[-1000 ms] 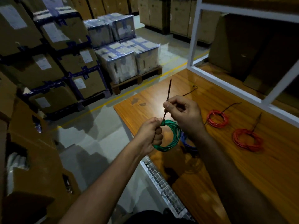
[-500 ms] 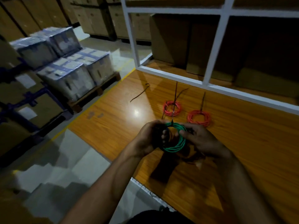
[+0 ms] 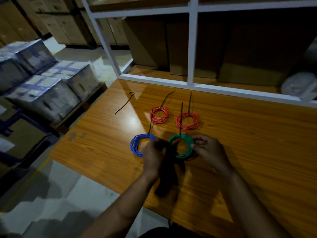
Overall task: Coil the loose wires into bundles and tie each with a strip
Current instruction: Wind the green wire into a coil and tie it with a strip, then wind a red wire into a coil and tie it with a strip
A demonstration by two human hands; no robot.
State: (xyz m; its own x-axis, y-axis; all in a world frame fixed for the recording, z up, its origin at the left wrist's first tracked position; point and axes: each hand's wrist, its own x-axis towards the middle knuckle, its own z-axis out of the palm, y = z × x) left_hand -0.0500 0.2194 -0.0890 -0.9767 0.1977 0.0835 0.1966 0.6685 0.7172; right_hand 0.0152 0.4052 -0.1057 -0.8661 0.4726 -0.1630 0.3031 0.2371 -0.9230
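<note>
Dim, blurred at the edges; labels on the cardboard boxes (image 3: 171,47) in the white shelf frame (image 3: 191,48) and on the wrapped cartons (image 3: 51,86) to the left too smeared to read, no legible writing anywhere

Green coil (image 3: 186,152) down on the wooden table (image 3: 257,143), tied, black strip (image 3: 181,117) sticking up from its far edge. Near rim and left side hidden in shadow and behind the left hand (image 3: 154,156). Right hand (image 3: 208,151) pinching the coil's right rim with curled fingertips. Left hand at the coil's left rim, fingers curled, also covering part of the blue coil (image 3: 137,145) just beside; which of the two it touches cannot be told, nor whether it grips anything

Beyond: two red coils (image 3: 159,115) (image 3: 187,121), each with a dark strip tail, and one spare strip (image 3: 124,104) lying loose
</note>
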